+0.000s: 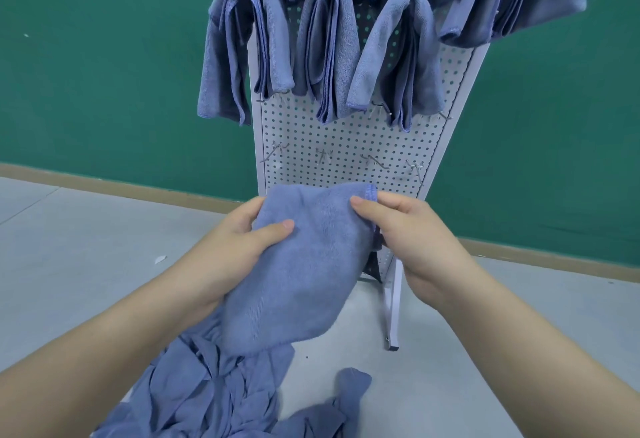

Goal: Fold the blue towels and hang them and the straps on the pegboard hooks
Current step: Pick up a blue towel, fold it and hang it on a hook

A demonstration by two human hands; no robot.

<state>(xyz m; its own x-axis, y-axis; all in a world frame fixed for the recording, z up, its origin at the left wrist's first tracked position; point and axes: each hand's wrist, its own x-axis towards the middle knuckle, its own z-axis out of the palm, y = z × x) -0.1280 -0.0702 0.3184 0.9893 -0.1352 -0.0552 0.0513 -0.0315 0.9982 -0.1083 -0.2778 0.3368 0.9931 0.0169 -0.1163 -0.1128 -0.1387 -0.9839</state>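
Blue microfibre, the folded towel (304,264) is hanging in front of the pegboard (346,146), its long axis running from upper right down to lower left. The left hand (239,240) is gripping its left edge, thumb on top; the right hand (408,229) is pinching the hemmed upper-right corner. Four bare hooks (322,155) are sticking out just above, under three hung towels (325,46). A loose pile (214,389) is lying on the grey floor (69,247) below.

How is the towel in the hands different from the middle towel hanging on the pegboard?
The held towel is gripped by the left hand and right hand; the middle hanging towel is draped over a hook. The held one looks loosely folded; the hanging one shows several neat layers. Both are blue.
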